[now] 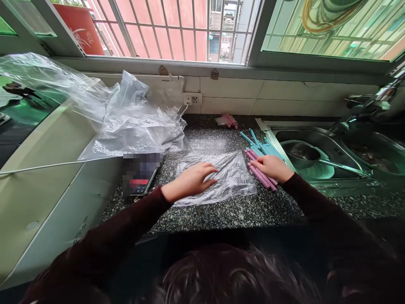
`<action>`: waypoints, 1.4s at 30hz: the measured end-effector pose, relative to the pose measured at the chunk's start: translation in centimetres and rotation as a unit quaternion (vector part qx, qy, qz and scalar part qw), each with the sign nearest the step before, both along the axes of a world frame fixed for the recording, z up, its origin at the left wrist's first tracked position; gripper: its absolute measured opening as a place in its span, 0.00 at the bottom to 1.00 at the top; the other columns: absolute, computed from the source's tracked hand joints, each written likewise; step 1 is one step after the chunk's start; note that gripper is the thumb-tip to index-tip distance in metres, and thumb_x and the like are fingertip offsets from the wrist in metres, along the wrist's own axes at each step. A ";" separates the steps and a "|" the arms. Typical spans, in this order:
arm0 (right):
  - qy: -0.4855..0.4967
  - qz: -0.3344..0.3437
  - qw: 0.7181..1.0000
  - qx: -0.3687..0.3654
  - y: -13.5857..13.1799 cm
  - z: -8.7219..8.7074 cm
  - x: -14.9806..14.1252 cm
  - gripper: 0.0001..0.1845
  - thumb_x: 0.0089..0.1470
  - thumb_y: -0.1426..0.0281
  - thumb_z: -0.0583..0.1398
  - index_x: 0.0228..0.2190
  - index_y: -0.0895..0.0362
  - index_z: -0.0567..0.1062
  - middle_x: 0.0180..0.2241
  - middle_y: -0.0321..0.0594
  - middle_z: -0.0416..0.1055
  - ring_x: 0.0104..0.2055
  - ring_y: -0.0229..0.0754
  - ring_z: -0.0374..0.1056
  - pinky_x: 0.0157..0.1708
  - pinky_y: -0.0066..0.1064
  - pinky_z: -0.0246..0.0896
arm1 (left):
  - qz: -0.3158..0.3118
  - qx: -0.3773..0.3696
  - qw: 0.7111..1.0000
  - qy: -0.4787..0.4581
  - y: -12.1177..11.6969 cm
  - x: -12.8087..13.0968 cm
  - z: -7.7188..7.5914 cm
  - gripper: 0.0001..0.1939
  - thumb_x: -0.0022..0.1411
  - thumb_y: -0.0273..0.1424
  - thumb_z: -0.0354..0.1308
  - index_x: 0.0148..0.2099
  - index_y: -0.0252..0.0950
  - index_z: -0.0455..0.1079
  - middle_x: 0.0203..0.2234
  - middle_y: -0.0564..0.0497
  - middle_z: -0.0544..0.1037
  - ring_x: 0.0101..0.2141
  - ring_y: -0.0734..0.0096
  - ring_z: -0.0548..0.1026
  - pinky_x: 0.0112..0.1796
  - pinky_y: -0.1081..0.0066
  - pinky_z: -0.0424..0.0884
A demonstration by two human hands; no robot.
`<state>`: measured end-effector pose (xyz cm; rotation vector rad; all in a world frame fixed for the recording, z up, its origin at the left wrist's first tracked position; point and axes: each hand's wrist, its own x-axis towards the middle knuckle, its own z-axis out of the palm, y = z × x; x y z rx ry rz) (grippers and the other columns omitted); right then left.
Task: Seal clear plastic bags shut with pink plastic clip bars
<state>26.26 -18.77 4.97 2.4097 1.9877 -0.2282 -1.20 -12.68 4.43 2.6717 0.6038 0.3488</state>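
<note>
A clear plastic bag (pixel 226 179) lies flat and wrinkled on the speckled counter. Over it is my left hand (pixel 199 180), its fingers apart and nothing between them. My right hand (pixel 272 167) is closed at the pile of long thin pink plastic sticks (pixel 264 180), which look like bag sealing clips. The thumb and fingers pinch at the pink sticks; how many they hold I cannot tell. Similar blue sticks (pixel 264 145) lie loosely piled just behind that hand. Farther back, a small clear packet of pink sticks (pixel 228 120) rests on the counter.
At the left, large crumpled plastic sheets (pixel 136 122) cover part of a pale box (pixel 63 177). A phone (pixel 141 175) lies beside it, partly blurred. A white cable (pixel 57 166) crosses there. On the right, a steel sink (pixel 316 131) holds a pot (pixel 300 153) with a long handle.
</note>
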 end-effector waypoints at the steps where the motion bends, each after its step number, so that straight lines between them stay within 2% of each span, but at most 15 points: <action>1: 0.007 -0.011 1.000 -0.016 -1.2 -0.3 -0.5 0.26 0.56 0.55 0.48 0.19 0.57 0.72 0.19 0.40 0.70 0.23 0.39 0.63 0.23 0.29 0.45 | 0.010 -0.001 1.000 0.010 1.3 1.9 0.4 0.15 0.60 0.35 0.52 0.47 0.34 0.70 0.43 0.45 0.76 0.45 0.64 0.72 0.48 0.64 0.67; 4: 0.039 -0.029 0.997 -0.057 -4.1 -1.9 -1.6 0.24 0.55 0.56 0.50 0.18 0.57 0.72 0.21 0.41 0.71 0.24 0.39 0.64 0.23 0.28 0.46 | 0.070 -0.036 0.996 0.048 5.0 7.9 0.2 0.15 0.59 0.33 0.53 0.46 0.32 0.72 0.43 0.43 0.76 0.46 0.62 0.72 0.48 0.66 0.66; 8: 0.130 -0.092 0.986 -0.056 -5.8 -3.8 -1.9 0.22 0.54 0.55 0.51 0.19 0.57 0.71 0.22 0.41 0.72 0.24 0.39 0.65 0.24 0.28 0.49 | 0.146 -0.102 0.982 0.055 7.9 14.2 -1.8 0.13 0.57 0.34 0.55 0.41 0.32 0.74 0.42 0.42 0.77 0.46 0.59 0.72 0.50 0.66 0.63; 11: 0.172 -0.111 0.978 -0.044 -6.0 -4.6 -1.8 0.17 0.52 0.59 0.53 0.20 0.57 0.70 0.22 0.40 0.72 0.25 0.39 0.66 0.25 0.27 0.51 | 0.177 -0.130 0.974 0.057 8.6 16.8 -3.4 0.12 0.52 0.37 0.59 0.34 0.32 0.75 0.35 0.42 0.78 0.43 0.57 0.72 0.47 0.64 0.65; 14: 0.188 -0.099 0.977 -0.037 -5.9 -5.1 -1.4 0.13 0.50 0.64 0.54 0.20 0.57 0.70 0.22 0.38 0.72 0.25 0.38 0.65 0.26 0.27 0.52 | 0.201 -0.166 0.964 0.053 8.8 18.0 -4.6 0.06 0.48 0.31 0.61 0.27 0.32 0.73 0.25 0.46 0.77 0.35 0.62 0.74 0.40 0.67 0.68; 18: 0.198 -0.075 0.977 -0.017 -5.9 -5.0 -0.6 0.10 0.49 0.67 0.53 0.20 0.57 0.69 0.21 0.37 0.70 0.24 0.37 0.64 0.26 0.26 0.52 | 0.227 -0.209 0.951 0.004 9.5 17.6 -4.8 0.03 0.48 0.26 0.58 0.26 0.32 0.71 0.18 0.52 0.72 0.24 0.73 0.69 0.30 0.74 0.66; 21: 0.186 -0.070 0.980 0.009 -5.4 -4.1 0.1 0.09 0.48 0.68 0.53 0.21 0.57 0.69 0.20 0.37 0.70 0.23 0.36 0.63 0.26 0.26 0.52 | 0.239 -0.224 0.944 -0.042 10.6 16.3 -3.9 0.06 0.51 0.29 0.57 0.27 0.31 0.70 0.18 0.53 0.70 0.21 0.76 0.66 0.27 0.75 0.64; 23: 0.167 -0.071 0.983 0.023 -4.7 -3.2 0.6 0.10 0.48 0.68 0.53 0.21 0.57 0.69 0.20 0.37 0.70 0.23 0.36 0.62 0.25 0.26 0.52 | 0.247 -0.222 0.941 -0.067 11.1 15.1 -3.1 0.06 0.53 0.30 0.56 0.29 0.31 0.70 0.21 0.52 0.72 0.23 0.76 0.67 0.28 0.75 0.65; 25: 0.148 -0.069 0.986 0.031 -3.6 -2.4 1.2 0.10 0.49 0.66 0.53 0.22 0.57 0.70 0.22 0.38 0.71 0.24 0.37 0.63 0.25 0.27 0.52 | 0.256 -0.198 0.942 -0.095 11.3 13.5 -2.5 0.08 0.55 0.31 0.54 0.34 0.31 0.70 0.27 0.50 0.74 0.28 0.74 0.69 0.33 0.74 0.66; 27: 0.108 -0.080 0.990 0.039 -2.3 -1.6 1.9 0.09 0.49 0.67 0.54 0.25 0.57 0.72 0.24 0.38 0.73 0.26 0.38 0.65 0.25 0.27 0.51 | 0.234 -0.104 0.959 -0.119 11.0 11.4 -2.4 0.08 0.55 0.31 0.53 0.36 0.31 0.70 0.31 0.48 0.74 0.32 0.71 0.70 0.38 0.70 0.67; 30: 0.048 -0.064 0.996 0.050 -0.1 -0.9 3.0 0.08 0.47 0.69 0.54 0.25 0.56 0.73 0.26 0.39 0.74 0.27 0.38 0.65 0.24 0.27 0.50 | 0.103 0.019 0.992 -0.069 9.5 7.9 -3.1 0.07 0.56 0.31 0.53 0.33 0.33 0.71 0.33 0.47 0.74 0.38 0.66 0.71 0.43 0.64 0.66; 32: 0.030 -0.047 0.997 0.058 1.3 -0.6 3.5 0.09 0.47 0.70 0.54 0.26 0.56 0.74 0.27 0.39 0.74 0.28 0.39 0.66 0.25 0.27 0.51 | 0.013 0.050 0.998 -0.027 8.0 5.9 -4.0 0.09 0.57 0.32 0.53 0.35 0.35 0.72 0.35 0.46 0.74 0.40 0.65 0.71 0.44 0.64 0.67; 34: 0.013 -0.045 0.996 0.070 2.5 -0.2 3.6 0.09 0.48 0.70 0.54 0.27 0.56 0.75 0.28 0.39 0.75 0.29 0.39 0.66 0.25 0.27 0.51 | -0.045 0.062 0.997 0.011 6.4 4.5 -4.9 0.11 0.58 0.34 0.53 0.39 0.36 0.73 0.40 0.45 0.74 0.42 0.65 0.71 0.46 0.63 0.66; 37: -0.005 -0.032 0.996 0.087 3.8 0.5 3.3 0.10 0.48 0.72 0.54 0.28 0.57 0.75 0.31 0.40 0.75 0.31 0.40 0.66 0.27 0.28 0.51 | -0.034 0.086 0.995 0.046 4.4 4.2 -6.2 0.17 0.60 0.39 0.52 0.47 0.38 0.70 0.49 0.44 0.71 0.49 0.61 0.68 0.50 0.60 0.64; 42: -0.036 0.028 0.985 0.167 4.4 1.9 1.9 0.11 0.50 0.72 0.53 0.30 0.58 0.75 0.32 0.43 0.73 0.33 0.41 0.65 0.30 0.29 0.52 | 0.054 0.091 0.992 0.075 2.8 6.1 -7.6 0.24 0.60 0.40 0.51 0.56 0.36 0.63 0.55 0.41 0.64 0.54 0.53 0.63 0.52 0.55 0.62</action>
